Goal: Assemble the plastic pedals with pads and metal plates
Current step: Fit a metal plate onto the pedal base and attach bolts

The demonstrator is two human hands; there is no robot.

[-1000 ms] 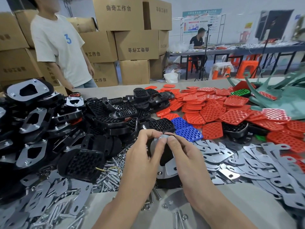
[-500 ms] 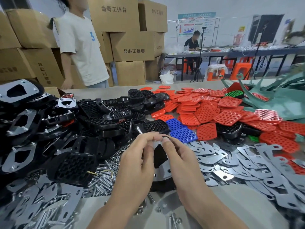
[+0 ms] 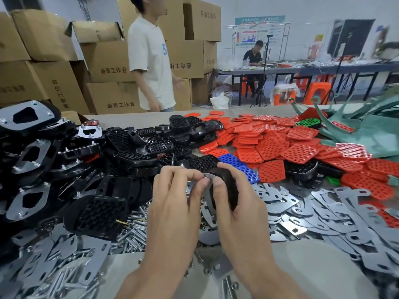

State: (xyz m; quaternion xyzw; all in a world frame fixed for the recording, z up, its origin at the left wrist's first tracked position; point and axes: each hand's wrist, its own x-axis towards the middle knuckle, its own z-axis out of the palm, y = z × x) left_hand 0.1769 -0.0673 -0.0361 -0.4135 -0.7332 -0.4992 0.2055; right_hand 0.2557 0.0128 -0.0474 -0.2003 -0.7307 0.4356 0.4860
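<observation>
Both hands meet at chest centre, forearms rising from the bottom edge and angling inward. The left hand [image 3: 172, 208] shows its back to the camera, fingers curled, thumb and forefinger pinching the top edge of a metal plate [image 3: 207, 194]; whether a small fastener sits between those fingertips cannot be told. The right hand [image 3: 241, 212] grips a black pedal [image 3: 227, 186], its fingers hooked over the far side and its thumb laid on the near face just beside the plate. The plate lies against the pedal, between the two thumbs, and both are held up off the table [image 3: 313, 266].

Left of the left hand lie loose pedals [image 3: 133, 147] in a heap, and farther left, pedals already fitted with plates [image 3: 32, 152]. Below and left of that hand lies a scatter of bolts [image 3: 133, 231]. Just beyond the right hand's knuckles is a blue pad [image 3: 237, 162], with red pads [image 3: 269, 145] spread behind it. Right of the right hand, loose plates [image 3: 323, 210] overlap one another. Far beyond both hands a person in a white shirt [image 3: 151, 61] stands before stacked cardboard boxes [image 3: 108, 61].
</observation>
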